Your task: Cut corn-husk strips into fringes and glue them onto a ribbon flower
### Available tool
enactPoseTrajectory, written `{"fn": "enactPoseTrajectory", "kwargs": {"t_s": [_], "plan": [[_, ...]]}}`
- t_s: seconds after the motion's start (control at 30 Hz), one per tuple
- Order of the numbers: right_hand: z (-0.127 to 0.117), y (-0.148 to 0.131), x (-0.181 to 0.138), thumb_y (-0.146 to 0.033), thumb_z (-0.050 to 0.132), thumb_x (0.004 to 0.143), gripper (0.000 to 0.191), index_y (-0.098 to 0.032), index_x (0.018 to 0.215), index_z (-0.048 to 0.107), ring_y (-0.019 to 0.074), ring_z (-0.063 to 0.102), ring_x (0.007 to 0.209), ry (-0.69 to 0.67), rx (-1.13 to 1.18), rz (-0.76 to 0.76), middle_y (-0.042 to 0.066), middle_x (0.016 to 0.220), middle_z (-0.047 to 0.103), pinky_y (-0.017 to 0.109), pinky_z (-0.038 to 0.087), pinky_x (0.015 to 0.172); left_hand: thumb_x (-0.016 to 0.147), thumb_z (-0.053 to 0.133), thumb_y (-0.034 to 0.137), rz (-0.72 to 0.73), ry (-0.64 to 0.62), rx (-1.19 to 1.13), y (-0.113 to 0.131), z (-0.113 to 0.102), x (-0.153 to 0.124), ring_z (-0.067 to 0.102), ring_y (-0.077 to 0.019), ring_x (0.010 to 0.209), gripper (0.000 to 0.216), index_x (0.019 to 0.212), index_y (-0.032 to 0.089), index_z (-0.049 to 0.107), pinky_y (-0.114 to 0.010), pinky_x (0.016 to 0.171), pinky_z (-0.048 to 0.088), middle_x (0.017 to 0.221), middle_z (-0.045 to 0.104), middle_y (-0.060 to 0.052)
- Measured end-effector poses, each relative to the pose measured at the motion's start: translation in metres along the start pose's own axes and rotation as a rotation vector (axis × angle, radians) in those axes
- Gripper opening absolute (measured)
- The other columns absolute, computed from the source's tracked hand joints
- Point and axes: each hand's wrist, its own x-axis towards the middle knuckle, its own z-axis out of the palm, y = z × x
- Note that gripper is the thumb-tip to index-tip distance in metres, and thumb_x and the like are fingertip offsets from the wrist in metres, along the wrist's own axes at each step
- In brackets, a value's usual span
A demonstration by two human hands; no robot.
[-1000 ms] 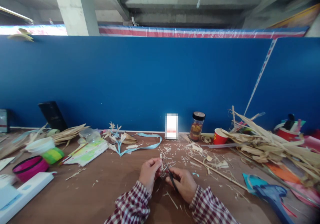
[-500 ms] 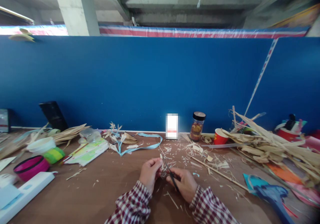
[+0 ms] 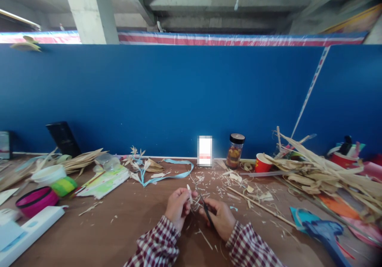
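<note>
Lettering: bright panel (image 3: 205, 151), just below centre of frame, pixelated, unreadable; marks on red cup (image 3: 262, 164), right of centre, too small to read. Left hand (image 3: 178, 206): fingertips pinched on pale strip (image 3: 189, 190), near upright, lower centre. Right hand (image 3: 221, 218): fingers closed round slender dark tool (image 3: 206, 210), just right of the strip, tip pointing up-left.

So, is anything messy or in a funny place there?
Yes: pale scraps lie scattered beyond the left hand and right hand like litter, not gathered up. A yellowish, leaf-like piece is at the top edge of the blue partition, far left, oddly apart from the table.
</note>
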Motion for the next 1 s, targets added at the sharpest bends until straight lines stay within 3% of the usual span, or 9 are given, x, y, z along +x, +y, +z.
{"fn": "enactPoseTrajectory", "kwargs": {"t_s": [0.13,0.27,0.4,0.67,0.8,1.0], "plan": [[0.0005,-0.0001,0.0001,-0.036,0.056,0.074,0.026,-0.019,0.093,0.062,0.0067,0.037,0.043,-0.007,-0.008,-0.007,-0.005,0.053,0.042,0.018,0.033,0.041,0.060,0.068,0.026,-0.029,0.006,-0.023,0.0022,0.0023,-0.0024,0.038,0.0000,0.032,0.021,0.060,0.013,0.052,-0.011,0.029,0.025,0.057,0.059,0.001],[0.0000,0.0009,0.0008,-0.036,0.056,0.074,0.028,-0.018,0.095,0.061,0.0073,0.039,0.044,0.002,-0.035,-0.018,-0.004,0.054,0.044,0.018,0.034,0.042,0.062,0.068,0.017,-0.071,0.026,-0.074,0.0064,0.0055,-0.0045,0.051,-0.0030,0.044,0.013,0.066,0.011,0.057,-0.010,0.040,0.042,0.062,0.061,-0.002],[0.0004,-0.0013,-0.0002,-0.034,0.054,0.075,0.025,-0.019,0.095,0.061,0.0085,0.041,0.047,0.010,-0.091,-0.059,-0.004,0.055,0.047,0.018,0.034,0.044,0.068,0.062,0.007,-0.076,0.055,-0.130,0.0075,0.0065,-0.0034,0.057,-0.0060,0.050,0.009,0.075,0.011,0.057,-0.012,0.045,0.048,0.064,0.063,-0.004],[-0.0003,-0.0072,-0.0033,-0.035,0.054,0.074,0.026,-0.017,0.091,0.063,0.0106,0.045,0.054,0.014,-0.268,-0.110,-0.002,0.062,0.057,0.019,0.036,0.050,0.069,0.062,0.011,-0.093,0.086,-0.119,0.0059,0.0046,-0.0045,0.053,-0.0033,0.045,0.008,0.077,0.010,0.058,-0.010,0.039,0.044,0.069,0.063,-0.005],[-0.0006,-0.0073,-0.0038,-0.034,0.052,0.075,0.029,-0.017,0.096,0.063,0.0124,0.049,0.059,-0.006,-0.282,-0.121,-0.001,0.066,0.060,0.020,0.038,0.054,0.068,0.064,0.012,-0.071,0.093,-0.117,0.0032,0.0034,-0.0023,0.043,0.0001,0.036,0.009,0.075,0.010,0.058,-0.007,0.030,0.032,0.056,0.056,0.002],[-0.0004,-0.0056,-0.0042,-0.033,0.053,0.075,0.029,-0.018,0.098,0.062,0.0128,0.050,0.060,-0.005,-0.299,-0.120,-0.001,0.068,0.061,0.020,0.038,0.055,0.065,0.066,0.014,-0.075,0.090,-0.080,0.0014,0.0036,-0.0012,0.042,-0.0007,0.036,0.013,0.075,0.010,0.058,-0.008,0.031,0.031,0.050,0.053,0.004]]}}
